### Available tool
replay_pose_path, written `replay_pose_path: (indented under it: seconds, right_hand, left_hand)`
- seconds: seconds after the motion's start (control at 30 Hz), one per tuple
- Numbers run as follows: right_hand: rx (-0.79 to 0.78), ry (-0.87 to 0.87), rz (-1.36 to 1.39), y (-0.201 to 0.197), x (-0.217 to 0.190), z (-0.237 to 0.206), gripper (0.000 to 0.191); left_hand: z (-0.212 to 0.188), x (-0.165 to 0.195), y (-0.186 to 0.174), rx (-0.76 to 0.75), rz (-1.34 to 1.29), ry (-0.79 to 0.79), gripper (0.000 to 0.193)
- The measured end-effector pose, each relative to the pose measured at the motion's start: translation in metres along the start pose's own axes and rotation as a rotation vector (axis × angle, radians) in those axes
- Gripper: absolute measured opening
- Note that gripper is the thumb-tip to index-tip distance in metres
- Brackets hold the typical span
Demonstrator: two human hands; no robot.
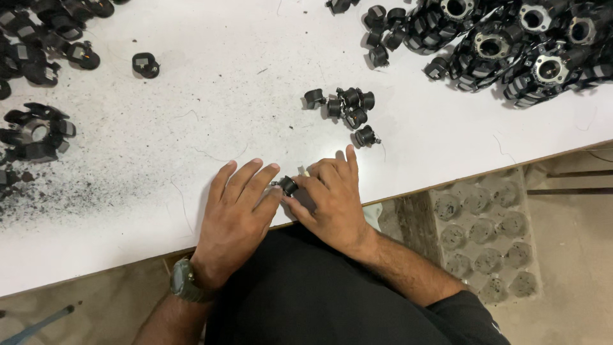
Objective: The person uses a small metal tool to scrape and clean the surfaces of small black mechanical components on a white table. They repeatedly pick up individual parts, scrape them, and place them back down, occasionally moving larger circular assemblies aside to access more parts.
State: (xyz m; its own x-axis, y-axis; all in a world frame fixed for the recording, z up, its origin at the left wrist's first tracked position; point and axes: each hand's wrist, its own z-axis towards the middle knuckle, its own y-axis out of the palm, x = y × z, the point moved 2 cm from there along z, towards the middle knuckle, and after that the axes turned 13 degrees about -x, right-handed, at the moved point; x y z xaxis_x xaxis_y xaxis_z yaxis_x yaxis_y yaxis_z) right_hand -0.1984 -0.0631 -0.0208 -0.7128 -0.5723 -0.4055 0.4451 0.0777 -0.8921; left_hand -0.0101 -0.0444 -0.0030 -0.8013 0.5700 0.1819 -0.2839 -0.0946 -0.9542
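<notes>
At the near edge of the white table [191, 128], my left hand [237, 211] and my right hand [332, 201] meet around a small black round part [288, 185]. Both hands pinch it between fingertips, and a thin pale piece [305, 172] sticks out by my right fingers. My left wrist carries a dark watch [184, 281]. A small cluster of similar black parts [348, 108] lies just beyond my hands.
A large heap of black ring-shaped assemblies [511, 38] fills the far right. More black parts [38, 38] and one ring assembly [35, 131] sit at the far left, with dark dust [57, 191] nearby. An egg-style tray [485, 230] lies on the floor to the right.
</notes>
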Motion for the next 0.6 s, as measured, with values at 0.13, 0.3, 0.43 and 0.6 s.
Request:
replay_pose_path:
  seconds: [0.13, 0.3, 0.43, 0.6]
  right_hand:
    - [0.047, -0.029, 0.036, 0.000, 0.002, -0.007, 0.042]
    - [0.109, -0.194, 0.170, 0.005, 0.004, -0.021, 0.036]
    - [0.080, -0.182, 0.258, 0.018, 0.001, -0.023, 0.035]
    - [0.105, -0.183, 0.234, 0.020, 0.000, -0.021, 0.036]
  left_hand:
    - [-0.009, 0.003, 0.014, 0.058, -0.080, -0.113, 0.012]
    - [-0.012, 0.006, 0.022, 0.119, -0.152, -0.183, 0.013]
    - [-0.012, 0.008, 0.025, 0.152, -0.218, -0.210, 0.012]
    - [-0.015, 0.006, 0.027, 0.162, -0.271, -0.211, 0.014]
